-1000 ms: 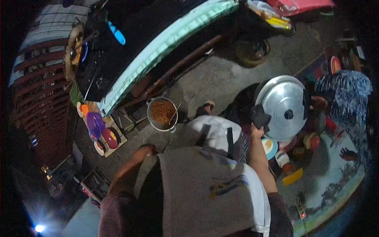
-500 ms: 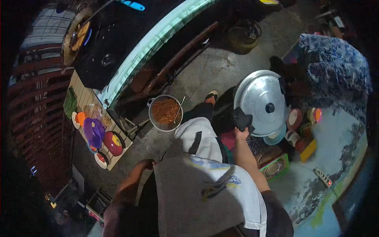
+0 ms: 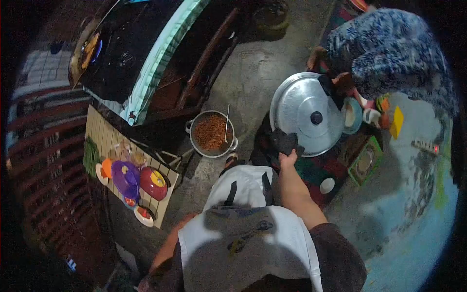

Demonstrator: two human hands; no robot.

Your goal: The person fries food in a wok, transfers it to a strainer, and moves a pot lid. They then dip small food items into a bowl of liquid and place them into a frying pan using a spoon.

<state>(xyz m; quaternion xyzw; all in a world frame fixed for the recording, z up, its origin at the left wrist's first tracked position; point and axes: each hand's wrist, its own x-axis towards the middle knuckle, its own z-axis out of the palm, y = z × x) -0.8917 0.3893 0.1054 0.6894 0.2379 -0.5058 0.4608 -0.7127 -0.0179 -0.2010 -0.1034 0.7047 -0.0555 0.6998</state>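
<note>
My right hand [image 3: 288, 158] is closed around a black cloth [image 3: 284, 142] at the near-left side of a large aluminium pot. The pot carries a silver lid [image 3: 296, 104] with a black knob. On the opposite side, a co-worker's hand [image 3: 344, 82] is at another dark cloth [image 3: 325, 84] by the rim. My left forearm [image 3: 171, 238] hangs beside my apron, its hand mostly hidden behind my body. A smaller pot [image 3: 191, 141] of reddish-brown food with a long-handled utensil [image 3: 227, 121] stands on the floor ahead.
A slatted low table [image 3: 168, 207] at left bears a purple basin [image 3: 124, 182], a dark red bowl [image 3: 155, 187] and plates. Beyond are a cloth-trimmed stove counter [image 3: 163, 63] and a pan [image 3: 80, 56]. At right are a green-framed box [image 3: 365, 160] and a power strip [image 3: 425, 146].
The lidded pot has shifted left, away from the green-framed box, with my right hand still on the cloth. The co-worker has come closer to the pot. My left hand has dropped from sight.
</note>
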